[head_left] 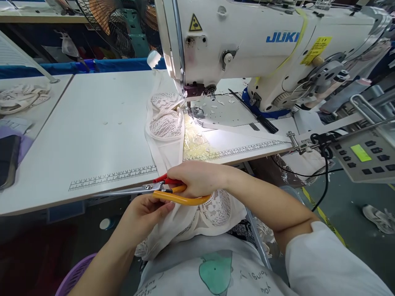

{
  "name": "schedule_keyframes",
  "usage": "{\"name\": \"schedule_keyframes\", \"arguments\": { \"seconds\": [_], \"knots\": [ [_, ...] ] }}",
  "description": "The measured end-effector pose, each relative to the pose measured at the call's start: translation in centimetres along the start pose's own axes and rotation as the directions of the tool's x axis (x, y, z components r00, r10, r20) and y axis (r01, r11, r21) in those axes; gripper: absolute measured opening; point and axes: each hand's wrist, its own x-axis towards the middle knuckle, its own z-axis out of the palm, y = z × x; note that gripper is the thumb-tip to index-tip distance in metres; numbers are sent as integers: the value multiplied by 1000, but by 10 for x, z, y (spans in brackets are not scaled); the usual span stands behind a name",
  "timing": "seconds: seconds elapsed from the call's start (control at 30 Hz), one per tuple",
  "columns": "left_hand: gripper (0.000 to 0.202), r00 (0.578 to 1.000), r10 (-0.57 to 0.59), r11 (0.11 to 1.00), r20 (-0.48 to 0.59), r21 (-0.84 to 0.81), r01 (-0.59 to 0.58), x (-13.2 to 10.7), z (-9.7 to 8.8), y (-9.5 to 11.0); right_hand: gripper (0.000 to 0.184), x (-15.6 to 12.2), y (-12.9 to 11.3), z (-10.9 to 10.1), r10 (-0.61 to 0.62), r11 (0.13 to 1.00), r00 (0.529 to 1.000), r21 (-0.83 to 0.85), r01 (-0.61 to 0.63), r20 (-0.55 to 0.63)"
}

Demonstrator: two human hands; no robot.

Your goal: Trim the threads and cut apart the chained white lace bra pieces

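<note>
My right hand (197,177) is closed round the red and yellow handles of a pair of scissors (154,190), whose blades point left along the table's front edge. Just below the blades, my left hand (147,211) pinches white lace fabric (165,123). The fabric runs from under the needle of a white JUKI sewing machine (247,45) across the table and down into my lap.
A white sewing table (92,123) carries printed rulers along its front edge. A control panel (367,158) with a green screen hangs at the right. A dark tool (256,113) lies by the machine base. More lace (18,96) and a dark phone (8,158) lie left. A purple basket (74,275) sits below.
</note>
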Motion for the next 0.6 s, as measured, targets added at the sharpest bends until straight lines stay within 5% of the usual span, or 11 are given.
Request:
{"name": "schedule_keyframes", "arguments": {
  "seconds": [0.37, 0.53, 0.6],
  "knots": [
    [24, 1000, 7, 1000, -2, -22, -7, 0, -5, -13, 24, -2, 1, 7, 30, 995, 997, 94, -23, -73],
    [22, 994, -21, 996, -111, -89, 11, -4, -5, -13, 20, -25, 1, 32, 230, 887, 916, 459, -58, -328],
    [22, 988, -26, 992, -151, -128, 6, -6, -5, -14, 27, -41, 2, 45, 229, 870, 919, 491, -45, -321]
  ]
}}
